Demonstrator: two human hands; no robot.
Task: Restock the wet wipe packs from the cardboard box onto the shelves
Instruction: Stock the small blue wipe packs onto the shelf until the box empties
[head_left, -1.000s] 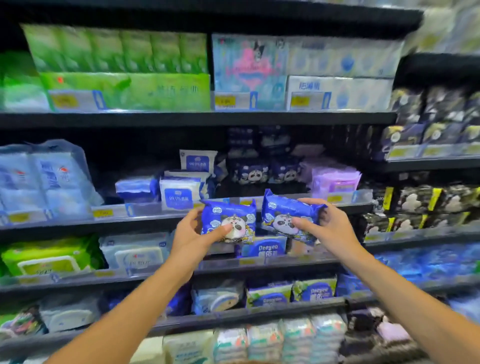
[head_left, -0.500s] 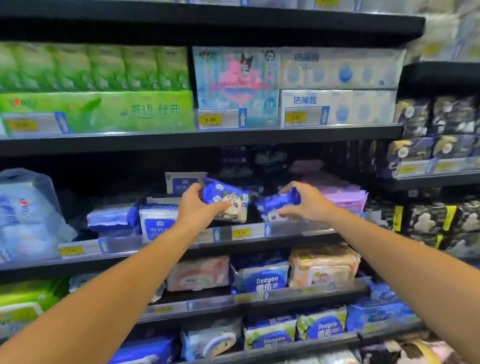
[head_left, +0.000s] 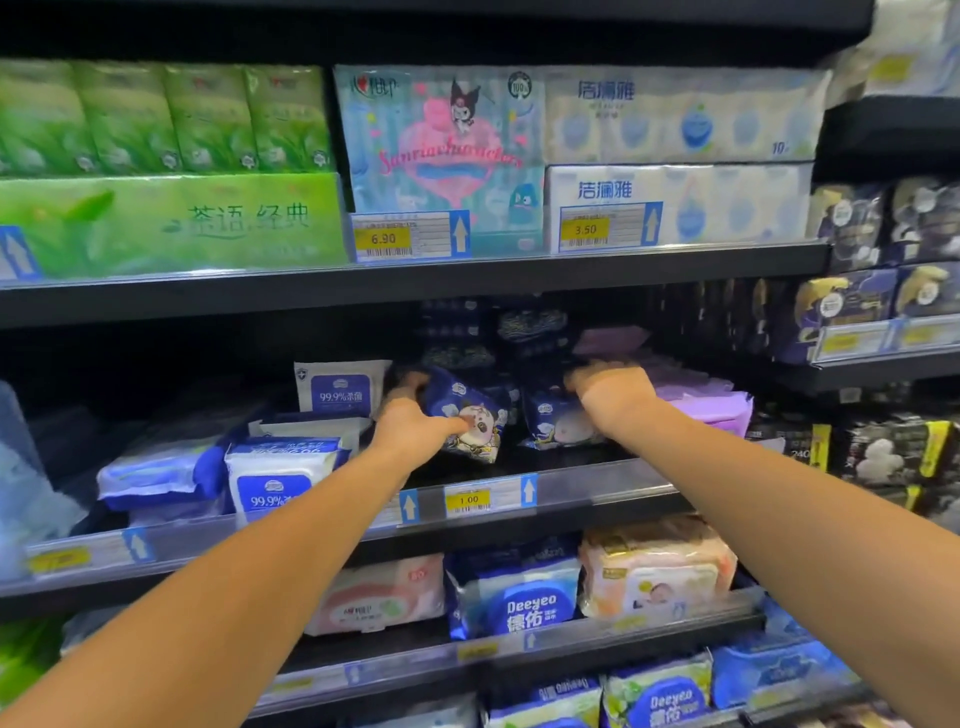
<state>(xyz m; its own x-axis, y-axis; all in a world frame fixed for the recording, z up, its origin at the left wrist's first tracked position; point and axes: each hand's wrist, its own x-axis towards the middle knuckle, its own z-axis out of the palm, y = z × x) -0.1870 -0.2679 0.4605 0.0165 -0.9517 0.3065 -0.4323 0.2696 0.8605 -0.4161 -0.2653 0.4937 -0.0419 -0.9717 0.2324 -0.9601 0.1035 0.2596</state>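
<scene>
— Left hand (head_left: 410, 428)?
— Reaching into the middle shelf (head_left: 571, 493), fingers wrapped over the top edge and thumb pressed on the front of a small dark-blue plastic wet wipe pack with a cartoon animal face (head_left: 470, 415). Held tilted, lower corner just above the shelf board.
— And the right hand (head_left: 613, 392)?
— Further in, palm down, fingers curled over the top of a second dark-blue wet wipe pack of the same print (head_left: 558, 423). Standing on the shelf, just right of the first pack, a narrow gap between them.
— Beside the hands?
— Left of the left hand, white-and-blue wipe packs marked 99.9% (head_left: 283, 478), one upright behind, others lying flat. Right of the right hand, touching its wrist side, a stack of pale purple soft packs (head_left: 711, 405). Behind both hands, more dark-blue packs in shadow — too dim for detail.
— Below the wrists?
— Yellow price tag reading 1.00 (head_left: 468, 500) on the shelf rail, between the two forearms. Underneath, a blue-and-white Deeyeo wipe pack (head_left: 524, 603).
</scene>
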